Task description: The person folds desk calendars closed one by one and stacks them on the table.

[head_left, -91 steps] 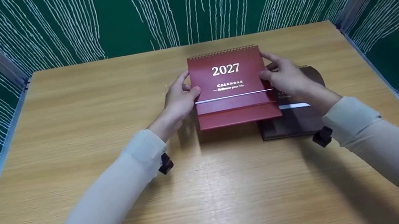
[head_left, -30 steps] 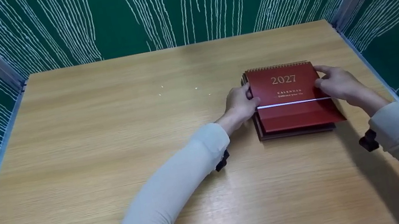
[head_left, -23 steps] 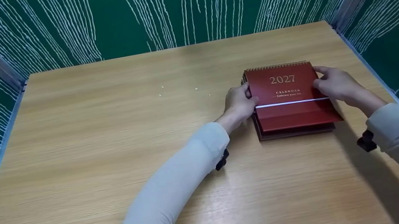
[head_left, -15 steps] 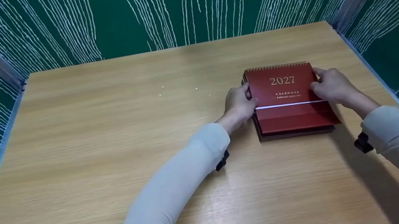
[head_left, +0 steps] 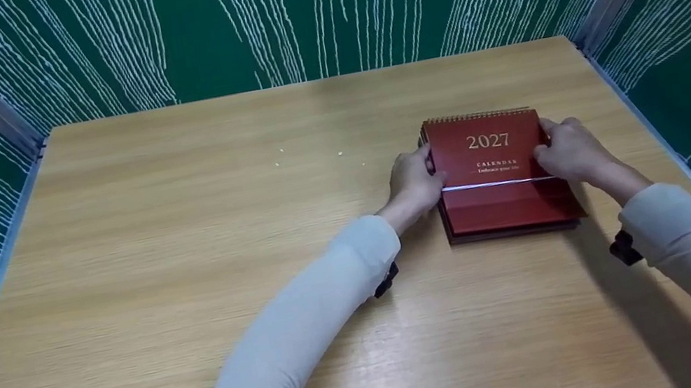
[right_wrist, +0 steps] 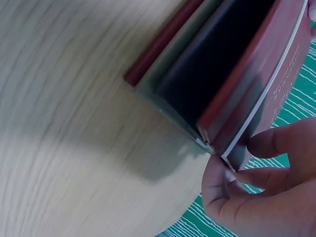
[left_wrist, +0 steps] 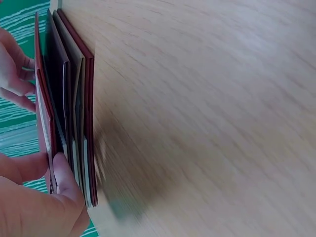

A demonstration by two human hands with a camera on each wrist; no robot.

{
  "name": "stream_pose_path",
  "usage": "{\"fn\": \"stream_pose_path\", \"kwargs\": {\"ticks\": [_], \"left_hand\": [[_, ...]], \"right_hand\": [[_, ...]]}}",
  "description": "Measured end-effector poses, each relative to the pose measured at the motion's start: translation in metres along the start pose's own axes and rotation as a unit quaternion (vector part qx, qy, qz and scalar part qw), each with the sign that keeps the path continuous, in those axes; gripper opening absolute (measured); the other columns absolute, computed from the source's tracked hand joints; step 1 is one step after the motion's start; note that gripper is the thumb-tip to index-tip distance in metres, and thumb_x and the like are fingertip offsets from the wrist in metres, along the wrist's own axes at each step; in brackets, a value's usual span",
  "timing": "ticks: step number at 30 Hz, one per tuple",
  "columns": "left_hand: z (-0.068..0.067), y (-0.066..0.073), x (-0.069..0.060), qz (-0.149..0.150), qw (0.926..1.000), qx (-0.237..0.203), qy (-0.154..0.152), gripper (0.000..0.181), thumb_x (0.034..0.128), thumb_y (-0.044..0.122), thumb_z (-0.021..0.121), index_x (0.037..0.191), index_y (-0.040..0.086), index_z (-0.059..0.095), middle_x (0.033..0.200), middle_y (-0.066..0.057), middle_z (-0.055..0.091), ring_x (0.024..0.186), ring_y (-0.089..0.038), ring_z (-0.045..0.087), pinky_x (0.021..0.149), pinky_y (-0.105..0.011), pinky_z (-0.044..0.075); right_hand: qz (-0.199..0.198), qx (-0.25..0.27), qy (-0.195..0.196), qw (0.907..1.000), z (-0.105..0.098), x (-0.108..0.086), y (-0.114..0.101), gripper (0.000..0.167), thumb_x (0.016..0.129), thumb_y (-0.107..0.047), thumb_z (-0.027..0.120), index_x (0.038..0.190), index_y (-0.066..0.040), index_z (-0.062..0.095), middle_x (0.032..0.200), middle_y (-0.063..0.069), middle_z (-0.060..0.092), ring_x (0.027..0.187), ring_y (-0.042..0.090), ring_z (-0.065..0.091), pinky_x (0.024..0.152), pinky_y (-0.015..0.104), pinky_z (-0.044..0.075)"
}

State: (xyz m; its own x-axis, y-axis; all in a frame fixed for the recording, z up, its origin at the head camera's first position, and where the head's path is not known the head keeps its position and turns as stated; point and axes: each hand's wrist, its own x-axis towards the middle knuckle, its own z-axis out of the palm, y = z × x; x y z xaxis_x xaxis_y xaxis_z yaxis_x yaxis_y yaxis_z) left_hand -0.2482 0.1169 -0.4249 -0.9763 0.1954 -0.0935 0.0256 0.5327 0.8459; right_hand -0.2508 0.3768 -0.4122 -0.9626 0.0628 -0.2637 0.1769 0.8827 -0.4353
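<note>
A red 2027 desk calendar (head_left: 488, 158), spiral-bound along its far edge, tops a stack near the table's right side. Its left edge is pinched by my left hand (head_left: 412, 183), thumb on the cover. My right hand (head_left: 573, 152) pinches the right edge. Beneath lie a dark calendar (right_wrist: 217, 61), a grey-green one (right_wrist: 170, 61) and a dark red one (right_wrist: 160, 47) at the bottom. In the left wrist view, fingers reach under the red calendar (left_wrist: 44, 101), and a gap separates it from the dark calendar (left_wrist: 58, 74). In the head view the red cover mostly hides the lower calendars.
The stack rests on a wooden table (head_left: 185, 251). Several tiny white specks (head_left: 340, 153) lie left of the stack. Green walls (head_left: 190, 36) with white streaks border the back and sides.
Both hands have carried the red calendar from the middle rightward and down onto the stack. Over the last second its right side has shifted slightly left, with my right hand following.
</note>
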Motion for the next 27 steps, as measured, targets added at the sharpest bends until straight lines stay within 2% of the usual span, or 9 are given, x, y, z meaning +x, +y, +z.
{"fn": "stream_pose_path", "kwargs": {"ticks": [2, 8, 16, 27], "left_hand": [[0.0000, -0.0001, -0.0001, 0.001, 1.0000, 0.002, 0.000, 0.062, 0.0987, 0.005, 0.072, 0.157, 0.004, 0.051, 0.123, -0.014, 0.067, 0.117, -0.020, 0.059, 0.107, -0.026, 0.048], [-0.0005, -0.0005, -0.0011, 0.000, 1.0000, -0.001, 0.001, 0.061, 0.0997, 0.005, 0.070, 0.157, 0.005, 0.051, 0.111, -0.012, 0.067, 0.101, -0.017, 0.058, 0.087, -0.023, 0.051], [-0.0003, -0.0006, -0.0028, -0.014, 0.9998, -0.017, -0.001, 0.062, 0.1002, 0.004, 0.070, 0.158, 0.006, 0.049, 0.118, -0.014, 0.066, 0.098, -0.016, 0.059, 0.084, -0.023, 0.052], [0.0010, -0.0027, -0.0002, -0.016, 0.9998, -0.010, 0.002, 0.062, 0.0987, 0.002, 0.071, 0.157, 0.007, 0.051, 0.115, -0.010, 0.069, 0.104, -0.016, 0.058, 0.094, -0.025, 0.051]], "right_hand": [[-0.003, -0.008, 0.000, 1.0000, 0.0004, 0.0005, 0.0006, 0.069, 0.109, -0.016, 0.040, 0.165, 0.010, 0.008, 0.144, 0.044, 0.030, 0.121, 0.052, 0.042, 0.107, 0.069, 0.043], [-0.031, -0.038, 0.006, 0.9988, 0.0004, 0.0008, 0.0015, 0.068, 0.106, -0.013, 0.039, 0.162, 0.015, 0.013, 0.147, 0.050, 0.026, 0.121, 0.055, 0.041, 0.111, 0.074, 0.038], [-0.017, -0.032, 0.002, 0.9993, 0.0014, 0.0014, 0.0000, 0.068, 0.108, -0.013, 0.039, 0.164, 0.013, 0.010, 0.149, 0.048, 0.024, 0.121, 0.055, 0.041, 0.110, 0.074, 0.039], [-0.039, -0.047, 0.026, 0.9978, 0.0036, -0.0014, -0.0025, 0.067, 0.106, -0.010, 0.042, 0.161, 0.017, 0.016, 0.138, 0.045, 0.034, 0.110, 0.053, 0.047, 0.099, 0.069, 0.048]]}}
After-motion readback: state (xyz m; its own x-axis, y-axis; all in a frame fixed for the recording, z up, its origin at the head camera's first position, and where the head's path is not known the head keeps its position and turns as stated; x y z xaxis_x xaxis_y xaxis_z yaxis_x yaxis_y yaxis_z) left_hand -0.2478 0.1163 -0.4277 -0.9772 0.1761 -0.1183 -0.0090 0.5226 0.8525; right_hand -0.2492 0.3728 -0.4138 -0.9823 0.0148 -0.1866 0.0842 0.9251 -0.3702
